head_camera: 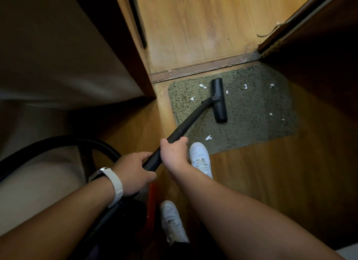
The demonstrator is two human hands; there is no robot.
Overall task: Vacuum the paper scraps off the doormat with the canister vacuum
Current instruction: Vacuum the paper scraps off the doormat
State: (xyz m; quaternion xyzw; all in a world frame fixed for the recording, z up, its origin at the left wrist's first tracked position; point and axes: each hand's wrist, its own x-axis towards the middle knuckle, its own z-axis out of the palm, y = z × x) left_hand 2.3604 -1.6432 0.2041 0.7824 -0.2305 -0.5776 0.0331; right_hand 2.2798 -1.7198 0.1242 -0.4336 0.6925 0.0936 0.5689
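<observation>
A grey-green doormat (249, 108) lies on the wooden floor just inside a door threshold. Several white paper scraps (203, 86) are scattered over it. The black vacuum floor head (219, 100) rests flat on the mat's left half, joined to a black wand (186, 124) that slants down towards me. My right hand (174, 151) grips the wand higher up. My left hand (133, 172), with a white watch on the wrist, grips the wand's lower end where the black hose (77, 141) curves away left. The canister itself is mostly hidden below my arms.
A metal threshold strip (205, 68) crosses beyond the mat, with lighter wood floor behind. A wooden door frame (139, 66) stands on the left and an open dark door (313, 37) on the right. My white shoes (200, 159) stand at the mat's near edge.
</observation>
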